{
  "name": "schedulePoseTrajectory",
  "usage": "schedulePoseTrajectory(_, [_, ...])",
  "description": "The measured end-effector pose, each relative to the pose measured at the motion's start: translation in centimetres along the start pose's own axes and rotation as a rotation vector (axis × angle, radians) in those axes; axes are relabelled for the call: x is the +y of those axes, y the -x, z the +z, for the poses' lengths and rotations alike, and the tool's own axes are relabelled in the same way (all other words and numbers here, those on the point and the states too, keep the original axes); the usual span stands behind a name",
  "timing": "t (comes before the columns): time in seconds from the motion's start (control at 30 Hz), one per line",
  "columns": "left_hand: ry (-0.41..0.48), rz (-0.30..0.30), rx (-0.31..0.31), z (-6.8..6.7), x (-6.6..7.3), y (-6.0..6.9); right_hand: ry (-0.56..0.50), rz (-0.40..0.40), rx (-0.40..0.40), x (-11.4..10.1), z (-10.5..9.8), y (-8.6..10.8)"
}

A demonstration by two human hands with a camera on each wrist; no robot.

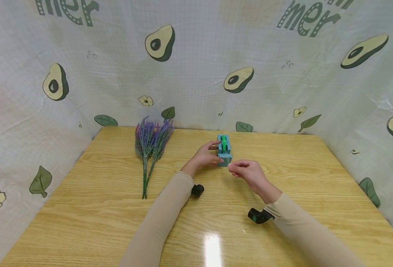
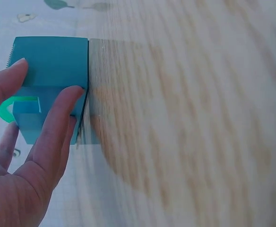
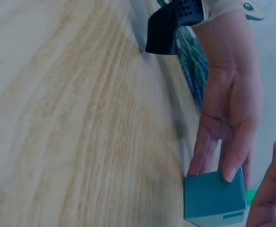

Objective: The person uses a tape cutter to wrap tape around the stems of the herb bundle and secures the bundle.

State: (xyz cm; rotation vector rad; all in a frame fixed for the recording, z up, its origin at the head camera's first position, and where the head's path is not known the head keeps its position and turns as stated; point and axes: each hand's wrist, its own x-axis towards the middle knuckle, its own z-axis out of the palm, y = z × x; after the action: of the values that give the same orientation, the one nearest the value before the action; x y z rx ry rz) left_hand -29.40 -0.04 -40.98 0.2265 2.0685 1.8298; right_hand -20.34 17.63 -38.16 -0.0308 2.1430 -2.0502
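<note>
A blue tape dispenser with a bright green roll core stands on the table's far half. My left hand holds it from the left, thumb against the front block and other fingers along the side. In the left wrist view, the dispenser shows a serrated edge beside that hand. Close to the dispenser's front right, my right hand pinches a small pale bit, which looks like clear tape, between thumb and forefinger. The right wrist view catches only part of this hand.
Purple lavender stems lie on the wooden table, left of the left arm. An avocado-print cloth hangs behind and at both sides. Black wrist cameras stick out below each sleeve.
</note>
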Motion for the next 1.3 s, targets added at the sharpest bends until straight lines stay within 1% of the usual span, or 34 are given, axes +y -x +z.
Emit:
schedulePoseTrajectory(0.27, [0.008, 0.003, -0.001, 0.0, 0.1, 0.1, 0.007, 0.014, -0.038, 0.0, 0.0, 1.2])
schedulePoseTrajectory(0.53, [0.010, -0.003, 0.005, 0.1, 0.0, -0.1, 0.014, -0.005, -0.097, -0.2, 0.1, 2.8])
schedulePoseTrajectory(0.7, [0.021, -0.007, 0.002, 0.1, 0.1, -0.1, 0.020, -0.022, -0.117, -0.3, 0.1, 3.6])
schedulePoseTrajectory(0.87, [0.020, -0.010, -0.001, 0.0, 0.1, 0.0, 0.018, -0.029, -0.138, -0.2, 0.0, 4.2])
schedulePoseTrajectory(1.1, [0.020, 0.001, -0.008, -0.1, 0.0, 0.0, 0.001, 0.000, -0.147, 0.3, 0.0, 4.7])
schedulePoseTrajectory(1.3, [0.023, -0.005, -0.005, 0.0, 0.0, 0.0, -0.009, 0.008, -0.168, 0.7, 0.1, 5.1])
